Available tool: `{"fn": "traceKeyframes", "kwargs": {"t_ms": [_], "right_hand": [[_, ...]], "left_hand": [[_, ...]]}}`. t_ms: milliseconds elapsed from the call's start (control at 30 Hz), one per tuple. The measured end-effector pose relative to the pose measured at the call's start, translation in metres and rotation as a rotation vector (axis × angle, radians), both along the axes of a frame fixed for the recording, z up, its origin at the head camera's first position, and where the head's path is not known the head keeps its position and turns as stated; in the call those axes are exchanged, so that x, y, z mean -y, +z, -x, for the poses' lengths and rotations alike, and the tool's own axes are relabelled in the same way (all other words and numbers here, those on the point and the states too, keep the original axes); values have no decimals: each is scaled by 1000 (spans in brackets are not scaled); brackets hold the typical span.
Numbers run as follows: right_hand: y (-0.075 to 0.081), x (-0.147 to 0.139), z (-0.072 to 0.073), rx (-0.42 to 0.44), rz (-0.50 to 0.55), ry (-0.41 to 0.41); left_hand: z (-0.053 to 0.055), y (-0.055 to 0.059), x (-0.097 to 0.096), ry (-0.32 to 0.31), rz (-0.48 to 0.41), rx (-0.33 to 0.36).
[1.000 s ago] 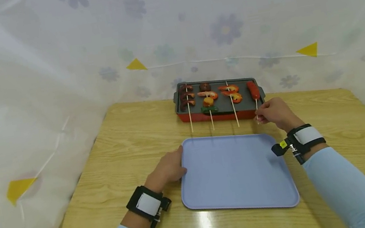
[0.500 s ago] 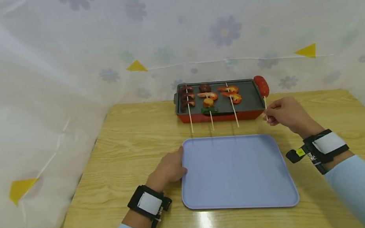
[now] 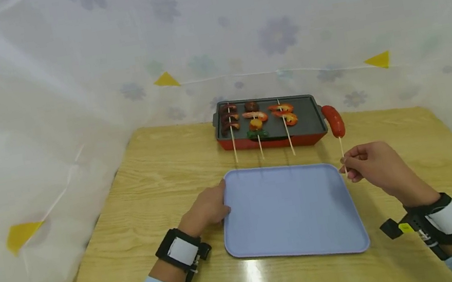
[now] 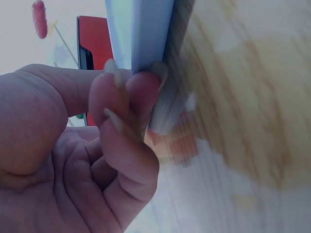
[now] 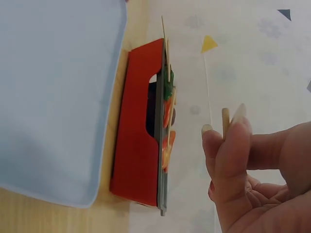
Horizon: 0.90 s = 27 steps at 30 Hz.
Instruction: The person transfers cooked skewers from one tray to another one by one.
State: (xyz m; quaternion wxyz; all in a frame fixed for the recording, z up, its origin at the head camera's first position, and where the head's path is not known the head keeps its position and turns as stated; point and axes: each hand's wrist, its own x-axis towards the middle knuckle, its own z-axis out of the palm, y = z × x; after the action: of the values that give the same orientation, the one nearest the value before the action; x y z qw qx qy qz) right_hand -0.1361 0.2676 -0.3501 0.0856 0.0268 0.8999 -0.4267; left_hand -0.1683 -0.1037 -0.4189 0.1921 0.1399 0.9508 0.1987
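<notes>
My right hand [image 3: 376, 167] pinches the thin stick of a sausage skewer [image 3: 335, 122], holding it up beside the tray's far right corner. Its red sausage points away from me; the stick's cut end [image 5: 225, 121] pokes out between thumb and fingers in the right wrist view. With my left hand [image 3: 206, 209] I grip the left edge of a pale blue tray [image 3: 291, 214], thumb on top. The left wrist view shows curled fingers [image 4: 129, 160] at the tray rim. Nothing lies on the tray.
Behind the tray stands a red grill [image 3: 297, 140] with a dark plate. On it lie a mushroom-like brown skewer [image 3: 231, 128], a mixed skewer [image 3: 256, 124] and a shrimp skewer [image 3: 284, 114], sticks overhanging the front. A flowered curtain [image 3: 234, 26] hangs behind the wooden table [image 3: 147, 173].
My right hand has lifted the sausage skewer off the grill's right end and carried it right and toward me. My left hand and the tray have stayed put.
</notes>
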Motion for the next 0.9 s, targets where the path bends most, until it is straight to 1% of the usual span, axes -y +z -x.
{"fn": "traceKeyframes", "kwargs": {"t_ms": [167, 333, 433, 567, 700, 833, 900], "right_hand": [[-5, 2, -22, 18, -10, 13], [-19, 4, -41, 8, -29, 12], [-28, 6, -54, 43, -30, -11], [-42, 8, -71, 103, -19, -39], [-52, 9, -85, 141, -35, -59], [-59, 8, -96, 153, -63, -65], [-62, 8, -100, 154, -60, -72]], "left_hand": [[-1, 2, 2, -2, -14, 2], [-1, 1, 2, 3, -31, 8], [-1, -1, 1, -14, -28, -14], [-3, -2, 0, -36, -35, -24], [-5, -1, 1, -28, -64, -15], [-5, 1, 2, -24, -79, -25], [-4, 2, 3, -25, -78, -28]]}}
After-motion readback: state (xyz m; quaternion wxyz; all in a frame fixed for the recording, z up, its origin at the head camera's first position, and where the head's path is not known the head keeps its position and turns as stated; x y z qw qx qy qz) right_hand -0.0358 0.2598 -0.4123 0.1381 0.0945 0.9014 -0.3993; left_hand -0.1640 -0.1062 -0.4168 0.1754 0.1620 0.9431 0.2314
